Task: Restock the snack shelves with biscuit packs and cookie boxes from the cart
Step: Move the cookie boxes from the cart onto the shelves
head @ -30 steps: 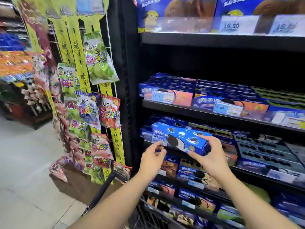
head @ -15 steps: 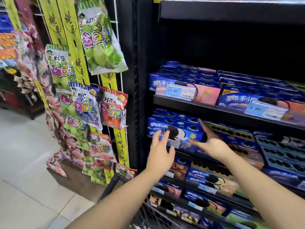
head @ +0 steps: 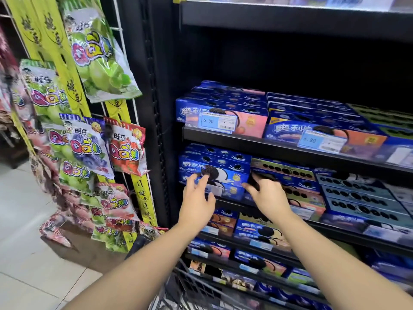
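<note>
Apparently squaring it flush, the left hand (head: 197, 204) and right hand (head: 268, 198) flank the blue cardboard cookie box (head: 214, 168) topping its stack at the left end of the black metal shelf (head: 312, 227), fingers (head: 192, 179) loosely spread (gripping nothing).

Price tag (head: 218, 121) reading 6.80 on the upper shelf (head: 223, 139) in front of me, 奥利奥 on the blue cookie boxes (head: 214, 168), 旺仔 and QQ糖 on the hanging candy bags (head: 125, 148), second price tag (head: 321, 142) too blurred for me to read.
</note>
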`<action>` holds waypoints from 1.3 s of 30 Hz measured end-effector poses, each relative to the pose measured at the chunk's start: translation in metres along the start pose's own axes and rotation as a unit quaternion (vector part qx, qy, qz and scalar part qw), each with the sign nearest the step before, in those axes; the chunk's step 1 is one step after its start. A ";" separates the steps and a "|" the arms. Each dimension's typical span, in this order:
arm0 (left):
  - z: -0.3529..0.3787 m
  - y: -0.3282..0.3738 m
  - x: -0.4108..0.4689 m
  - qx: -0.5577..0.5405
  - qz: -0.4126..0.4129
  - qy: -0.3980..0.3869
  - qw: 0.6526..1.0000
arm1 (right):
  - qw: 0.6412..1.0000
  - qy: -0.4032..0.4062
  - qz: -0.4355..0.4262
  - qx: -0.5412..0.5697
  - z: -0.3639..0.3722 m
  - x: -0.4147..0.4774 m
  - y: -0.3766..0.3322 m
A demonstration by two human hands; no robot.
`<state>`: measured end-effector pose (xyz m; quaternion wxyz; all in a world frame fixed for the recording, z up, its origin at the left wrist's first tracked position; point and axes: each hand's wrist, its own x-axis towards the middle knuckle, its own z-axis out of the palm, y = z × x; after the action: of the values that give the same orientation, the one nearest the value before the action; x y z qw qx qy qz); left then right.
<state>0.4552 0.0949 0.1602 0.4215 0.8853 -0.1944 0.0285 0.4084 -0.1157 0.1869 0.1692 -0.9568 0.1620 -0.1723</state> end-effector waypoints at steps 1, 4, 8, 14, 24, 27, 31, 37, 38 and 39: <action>0.002 0.001 -0.003 0.005 0.010 -0.001 1.000 | 1.000 0.010 -0.006 -0.009 -0.001 -0.003 0.001; 0.008 0.003 -0.017 0.014 0.050 -0.011 0.999 | 0.998 0.056 -0.025 -0.029 -0.003 -0.019 0.006; 0.026 0.007 -0.051 0.021 0.073 -0.032 0.997 | 0.994 0.065 -0.067 0.056 -0.006 -0.059 0.016; 0.084 -0.013 -0.135 0.034 0.094 -0.133 0.986 | 0.996 -0.050 -0.066 0.037 0.042 -0.165 0.053; 0.182 -0.138 -0.276 0.103 -0.039 -0.340 0.934 | 0.918 -0.368 0.103 0.110 0.202 -0.349 0.142; 0.206 -0.181 -0.321 0.208 -0.068 -0.474 0.853 | 0.845 -0.481 0.201 0.120 0.246 -0.405 0.164; 0.229 -0.225 -0.370 0.300 -0.078 -0.563 0.766 | 0.800 -0.523 0.260 0.140 0.289 -0.445 0.179; 0.250 -0.260 -0.378 0.286 -0.067 -0.560 0.774 | 0.768 -0.529 0.299 0.203 0.318 -0.457 0.183; 0.250 -0.260 -0.377 0.286 -0.065 -0.558 0.776 | 0.767 -0.529 0.302 0.201 0.319 -0.458 0.182; 0.250 -0.260 -0.376 0.287 -0.063 -0.555 0.778 | 0.767 -0.529 0.302 0.200 0.320 -0.458 0.181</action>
<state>0.1758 0.1736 -0.2723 -0.0322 0.8380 -0.3211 -0.4400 0.0787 -0.0224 -0.2906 0.4592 -0.7424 0.2896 0.3925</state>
